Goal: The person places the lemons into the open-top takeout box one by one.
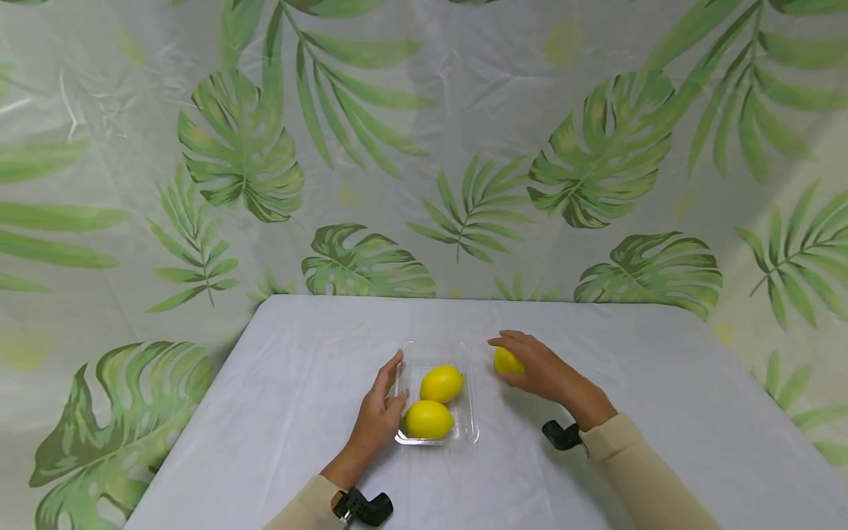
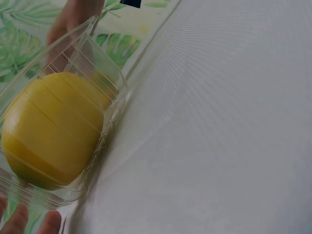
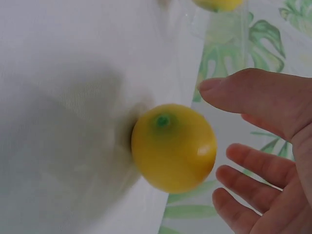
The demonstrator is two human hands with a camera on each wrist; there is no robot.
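Note:
A clear plastic box (image 1: 472, 412) stands on the table with two yellow lemons in it, the near lemon (image 1: 428, 420) and the far lemon (image 1: 442, 383). Along the box's left side lies my left hand (image 1: 374, 412), its fingers extended beside the wall. Fingertips (image 2: 48, 223) show just below the box in the left wrist view. To the right of the box, a third lemon (image 3: 174, 148) with a green spot at one end sits on the table. My right hand (image 1: 539, 368) is spread over that lemon, and a gap shows between fingers and fruit in the right wrist view.
A white cloth covers the table (image 1: 318, 346). Behind and beside it hangs a leaf-printed sheet (image 1: 477, 110). A black camera is strapped to each wrist, the left camera (image 1: 374, 509) and the right camera (image 1: 560, 435).

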